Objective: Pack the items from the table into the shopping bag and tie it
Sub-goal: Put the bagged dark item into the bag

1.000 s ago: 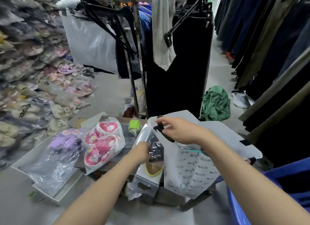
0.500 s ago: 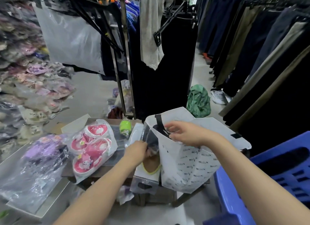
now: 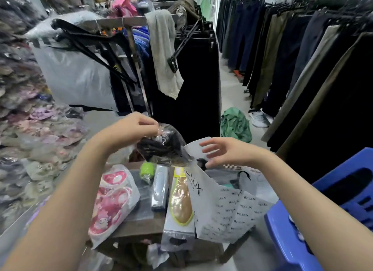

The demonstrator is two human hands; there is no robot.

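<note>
— How are the hands placed?

— The left hand point(image 3: 131, 127) is raised above the counter point(image 3: 141, 228); its fingers pinch the top of a clear plastic packet with a dark item inside point(image 3: 163, 147), which hangs over the counter. The right hand point(image 3: 226, 151) hovers with fingers spread and released, beside the rim of the white plastic shopping bag point(image 3: 228, 210).

— What is in the packet?

— Maybe dark fabric; it is blurred.

— Any writing?

— The bag repeats a word like "HELILUX".

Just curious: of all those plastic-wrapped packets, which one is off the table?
The dark packet, pinched at its top by the left hand above the bag. The pink slippers and insole lie on the table.
</note>
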